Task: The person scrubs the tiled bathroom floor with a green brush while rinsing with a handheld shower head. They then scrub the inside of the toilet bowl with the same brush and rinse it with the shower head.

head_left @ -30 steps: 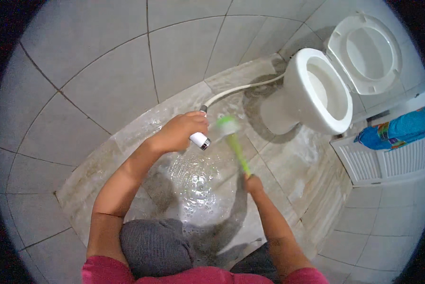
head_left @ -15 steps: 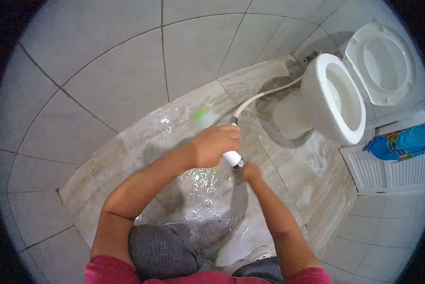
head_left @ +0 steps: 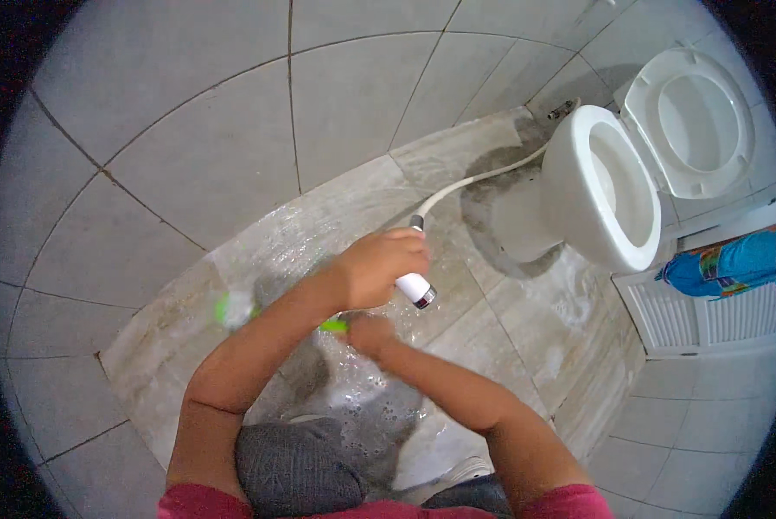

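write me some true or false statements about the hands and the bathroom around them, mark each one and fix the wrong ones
1. The left hand holds a white sprayer. True.
2. The toilet lid is down. False: the toilet lid is raised.
3. The right hand grips a green brush. True.
4. The hose is bright red. False: the hose is off-white.
5. The floor is completely dry. False: the floor is wet in places, with suds.
6. The left forearm hides part of the green brush from this view. True.
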Available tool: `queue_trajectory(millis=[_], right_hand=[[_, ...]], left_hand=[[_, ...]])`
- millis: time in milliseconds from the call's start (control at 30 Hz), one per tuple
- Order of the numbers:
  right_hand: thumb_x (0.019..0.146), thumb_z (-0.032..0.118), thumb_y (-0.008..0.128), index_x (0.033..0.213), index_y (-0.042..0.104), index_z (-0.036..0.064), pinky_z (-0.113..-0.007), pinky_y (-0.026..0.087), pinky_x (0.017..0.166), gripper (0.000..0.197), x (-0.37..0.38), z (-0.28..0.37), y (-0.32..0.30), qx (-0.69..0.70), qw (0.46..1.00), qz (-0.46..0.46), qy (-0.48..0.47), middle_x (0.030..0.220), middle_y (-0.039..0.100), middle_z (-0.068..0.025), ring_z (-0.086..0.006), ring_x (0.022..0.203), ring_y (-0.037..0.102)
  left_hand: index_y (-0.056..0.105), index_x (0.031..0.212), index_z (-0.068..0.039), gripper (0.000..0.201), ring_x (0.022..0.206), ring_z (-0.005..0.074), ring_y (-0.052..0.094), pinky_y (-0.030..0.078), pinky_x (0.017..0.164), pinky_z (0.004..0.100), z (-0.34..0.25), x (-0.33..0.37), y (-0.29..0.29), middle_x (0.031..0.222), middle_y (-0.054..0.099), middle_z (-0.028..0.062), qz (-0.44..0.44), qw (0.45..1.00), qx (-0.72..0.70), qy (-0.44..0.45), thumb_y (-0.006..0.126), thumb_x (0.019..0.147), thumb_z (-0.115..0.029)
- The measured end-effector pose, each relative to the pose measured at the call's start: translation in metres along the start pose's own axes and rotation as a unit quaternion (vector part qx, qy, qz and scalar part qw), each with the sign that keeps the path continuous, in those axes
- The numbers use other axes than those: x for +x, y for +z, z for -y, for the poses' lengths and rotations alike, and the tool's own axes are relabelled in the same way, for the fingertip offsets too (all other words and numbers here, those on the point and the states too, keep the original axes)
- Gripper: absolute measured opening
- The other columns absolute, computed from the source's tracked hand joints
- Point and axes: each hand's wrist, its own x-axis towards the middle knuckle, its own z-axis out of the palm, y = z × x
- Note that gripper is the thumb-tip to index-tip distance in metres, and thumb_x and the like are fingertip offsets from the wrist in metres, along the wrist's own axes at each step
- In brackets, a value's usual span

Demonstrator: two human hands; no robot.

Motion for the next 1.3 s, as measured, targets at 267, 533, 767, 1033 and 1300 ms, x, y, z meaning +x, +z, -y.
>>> queue_trajectory(millis=[267, 533, 767, 1033, 1300], right_hand=[[0.081, 0.046, 0.036, 0.082, 0.06, 0.0004, -0.04, 0.043, 0.071, 0.051, 0.026, -0.147, -0.073, 0.16, 0.849, -0.243, 0.442, 0.087, 0.057, -0.0213, -0.0346, 0.085, 0.054], [0.079, 0.055, 0.03, 0.09, 0.058, 0.0073, -0.041, 0.045, 0.065, 0.056, -0.11, -0.05, 0.006, 0.018, 0.991, 0.011, 0.133, 0.081, 0.06, -0.0153, -0.0326, 0.075, 0.057], [0.08, 0.052, 0.031, 0.078, 0.057, -0.0034, -0.042, 0.045, 0.06, 0.062, -0.182, -0.188, 0.032, 0.084, 0.9, -0.152, 0.401, 0.073, 0.058, -0.0204, -0.0315, 0.067, 0.058], [0.083, 0.046, 0.025, 0.093, 0.053, -0.0009, -0.042, 0.041, 0.073, 0.055, -0.181, -0.08, 0.102, 0.223, 0.926, -0.067, 0.297, 0.084, 0.056, -0.0231, -0.0371, 0.084, 0.053], [0.075, 0.055, 0.038, 0.083, 0.059, 0.0014, -0.042, 0.044, 0.065, 0.059, -0.309, -0.192, 0.127, 0.18, 0.843, -0.139, 0.487, 0.079, 0.058, -0.0198, -0.0347, 0.075, 0.056]], left_hand=[[0.051, 0.074, -0.006, 0.027, 0.102, 0.0319, 0.044, 0.037, 0.087, 0.0387, -0.015, -0.013, -0.035, 0.093, 0.053, 0.0079, -0.033, 0.999, 0.013, -0.001, 0.054, 0.049, 0.004], [0.05, 0.074, -0.005, 0.028, 0.099, 0.0325, 0.045, 0.038, 0.084, 0.0388, -0.039, 0.012, -0.034, 0.09, 0.052, 0.0098, -0.008, 0.999, 0.031, 0.014, 0.051, 0.047, 0.004], [0.051, 0.076, -0.003, 0.027, 0.097, 0.0331, 0.046, 0.037, 0.083, 0.0393, -0.062, 0.019, -0.024, 0.089, 0.052, 0.0116, 0.041, 0.998, 0.047, 0.01, 0.046, 0.05, 0.003], [0.051, 0.072, -0.004, 0.024, 0.095, 0.0291, 0.046, 0.038, 0.078, 0.0379, -0.077, 0.013, -0.004, 0.085, 0.052, 0.0085, 0.038, 0.996, 0.08, 0.025, 0.049, 0.051, 0.007], [0.05, 0.071, -0.004, 0.024, 0.091, 0.0295, 0.046, 0.038, 0.075, 0.0381, -0.078, 0.003, 0.013, 0.086, 0.051, 0.0088, 0.064, 0.991, 0.114, 0.036, 0.049, 0.05, 0.008]])
